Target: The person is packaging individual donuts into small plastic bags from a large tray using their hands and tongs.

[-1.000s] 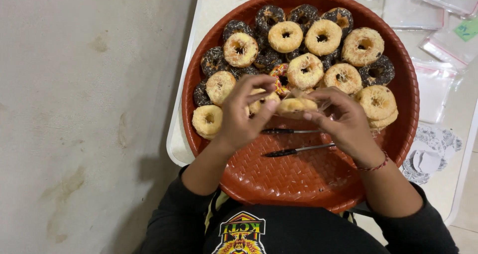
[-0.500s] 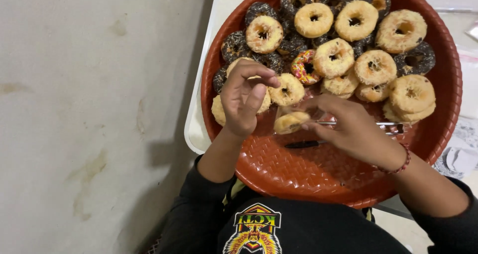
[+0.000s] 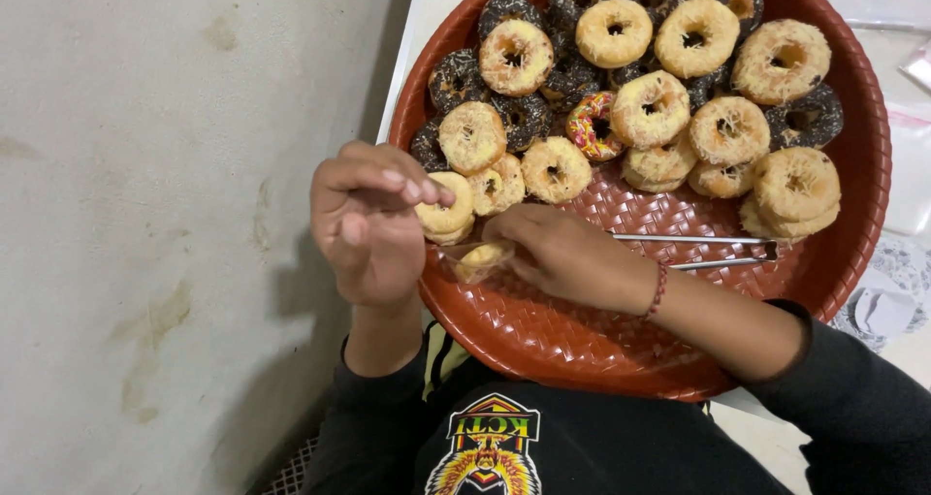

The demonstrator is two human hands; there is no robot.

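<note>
Right hand (image 3: 562, 257) lies low over the near-left part of the round red woven tray (image 3: 582, 350), fingers closed on a small pale doughnut (image 3: 482, 256) w/ what looks like a clear plastic wrapper (image 3: 448, 259) around it; doughnut sits at the fingertips, just off the tray's left rim. Left hand (image 3: 367, 222) hovers just beside it to the left, fingers curled loosely, thumb and forefinger tips at the wrapper edge; can't tell if it grips. Metal tongs (image 3: 693, 251) lie on the tray behind the right wrist. Pile of sugared & choc doughnuts (image 3: 669, 88) fills the tray's far half
</note>
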